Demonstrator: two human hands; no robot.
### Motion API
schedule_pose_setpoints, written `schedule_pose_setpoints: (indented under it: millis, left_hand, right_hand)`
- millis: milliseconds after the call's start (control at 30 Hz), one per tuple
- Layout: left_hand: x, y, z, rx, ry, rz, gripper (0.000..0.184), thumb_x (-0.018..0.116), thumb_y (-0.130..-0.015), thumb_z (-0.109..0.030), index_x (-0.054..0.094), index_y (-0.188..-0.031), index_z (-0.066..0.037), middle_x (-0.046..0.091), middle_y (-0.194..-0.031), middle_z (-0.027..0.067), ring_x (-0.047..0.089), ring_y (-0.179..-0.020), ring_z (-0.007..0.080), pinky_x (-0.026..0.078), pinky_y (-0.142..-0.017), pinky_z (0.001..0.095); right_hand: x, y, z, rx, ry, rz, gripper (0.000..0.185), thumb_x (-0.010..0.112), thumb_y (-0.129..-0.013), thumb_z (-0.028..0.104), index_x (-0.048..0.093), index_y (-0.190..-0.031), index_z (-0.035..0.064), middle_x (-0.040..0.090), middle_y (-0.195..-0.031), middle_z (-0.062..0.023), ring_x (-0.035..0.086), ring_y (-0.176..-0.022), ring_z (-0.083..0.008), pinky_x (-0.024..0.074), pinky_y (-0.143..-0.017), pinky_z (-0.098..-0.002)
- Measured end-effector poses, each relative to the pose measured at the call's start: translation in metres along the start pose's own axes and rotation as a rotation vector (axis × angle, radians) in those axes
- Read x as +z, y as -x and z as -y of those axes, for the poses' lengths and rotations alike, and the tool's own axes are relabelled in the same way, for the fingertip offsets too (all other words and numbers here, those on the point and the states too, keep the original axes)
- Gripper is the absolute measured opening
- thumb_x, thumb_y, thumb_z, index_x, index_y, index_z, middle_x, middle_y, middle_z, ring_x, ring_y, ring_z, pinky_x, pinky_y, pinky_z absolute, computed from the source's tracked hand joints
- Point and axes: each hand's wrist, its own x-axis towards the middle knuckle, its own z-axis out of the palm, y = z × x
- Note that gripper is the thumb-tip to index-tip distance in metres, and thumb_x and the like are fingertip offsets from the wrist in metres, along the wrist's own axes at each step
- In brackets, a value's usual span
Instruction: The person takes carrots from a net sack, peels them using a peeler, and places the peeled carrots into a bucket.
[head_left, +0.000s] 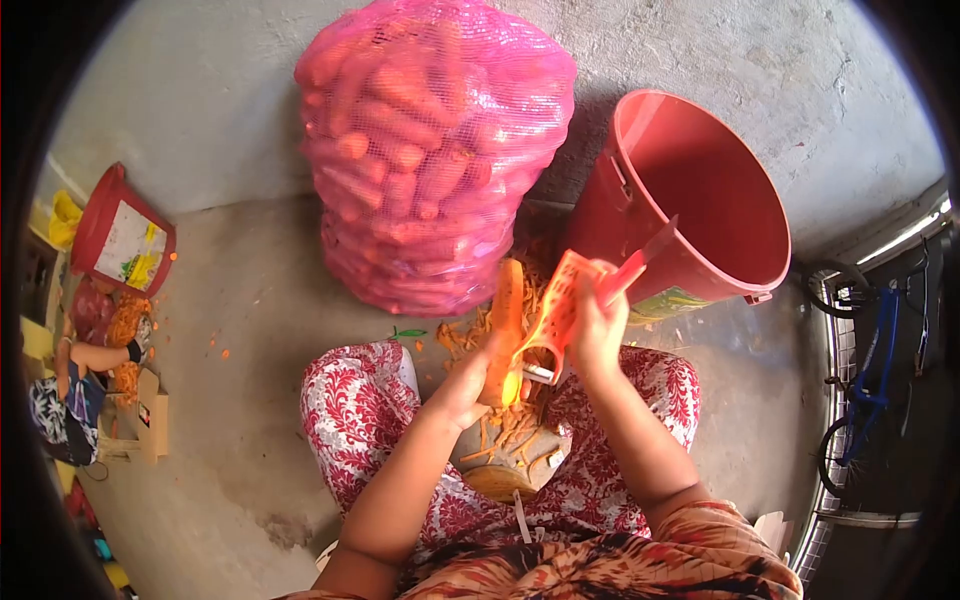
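My left hand (462, 388) is closed around the lower part of a peeled-looking carrot (509, 300), which points up and away from me. A bright orange peeler (562, 300) with a perforated handle is in my closed right hand (598, 338), its blade end close beside the carrot. I cannot tell whether the blade touches it. The same hand also grips a knife (660, 240) with a red handle, blade pointing up toward the bucket. Orange peelings (515, 430) lie on the floor between my legs, under my hands.
A large pink mesh sack (430, 150) full of carrots stands ahead, beside a tall red bucket (640, 215). Far left, another person (80, 385) sits near a second red bucket (125, 235) and a heap of peelings (127, 325). A blue bicycle (875, 370) stands at the right.
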Motion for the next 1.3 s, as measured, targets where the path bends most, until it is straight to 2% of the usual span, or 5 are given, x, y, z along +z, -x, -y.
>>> schedule_pose_setpoints:
  millis: [233,767,1033,1233,1300]
  left_hand:
    - [0.008,-0.004,-0.003,0.067,0.045,-0.112,0.042,0.052,-0.082,-0.034,0.047,-0.112,-0.004,0.056,-0.104,0.0062,0.055,-0.091,0.0156,0.046,-0.076,0.0324]
    - [0.002,-0.012,0.003,-0.021,0.295,-0.080,0.041,0.044,-0.085,-0.042,0.048,-0.109,-0.008,0.059,-0.091,0.0064,0.057,-0.075,0.0180,0.047,-0.063,0.0325]
    - [0.006,-0.001,0.004,-0.097,0.053,-0.045,0.046,0.035,-0.086,-0.048,0.045,-0.105,-0.007,0.053,-0.074,0.0092,0.053,-0.057,0.0206,0.041,-0.043,0.0319]
    - [-0.005,-0.018,0.005,0.025,0.022,-0.267,0.031,0.046,-0.085,-0.034,0.052,-0.102,-0.008,0.059,-0.089,0.0068,0.058,-0.075,0.0181,0.050,-0.059,0.0356]
    - [-0.001,-0.018,0.006,0.034,0.120,-0.207,0.031,0.047,-0.085,-0.032,0.051,-0.103,-0.007,0.059,-0.089,0.0053,0.058,-0.076,0.0159,0.050,-0.060,0.0333]
  right_hand:
    - [0.006,0.020,-0.011,-0.041,0.188,0.199,0.015,0.049,-0.086,0.011,0.044,-0.098,0.0034,0.049,-0.081,0.0010,0.045,-0.070,-0.0037,0.0389,-0.062,-0.0177]
    - [0.013,0.022,-0.008,0.018,0.192,0.192,0.009,0.047,-0.087,0.009,0.046,-0.093,0.0029,0.048,-0.079,0.0016,0.044,-0.070,-0.0036,0.0390,-0.063,-0.0183]
    - [-0.040,-0.076,-0.003,-0.112,0.125,-0.384,0.007,0.045,-0.084,0.008,0.047,-0.080,0.0029,0.048,-0.062,-0.0001,0.046,-0.051,-0.0071,0.0382,-0.047,-0.0213]
    - [0.000,-0.004,0.005,0.143,0.095,0.025,0.009,0.051,-0.084,0.011,0.049,-0.090,0.0048,0.047,-0.070,0.0020,0.044,-0.061,-0.0046,0.0381,-0.053,-0.0195]
    - [0.010,0.013,-0.003,-0.011,0.232,0.146,0.012,0.050,-0.085,0.011,0.047,-0.094,0.0032,0.049,-0.075,0.0009,0.046,-0.065,-0.0052,0.0398,-0.058,-0.0197]
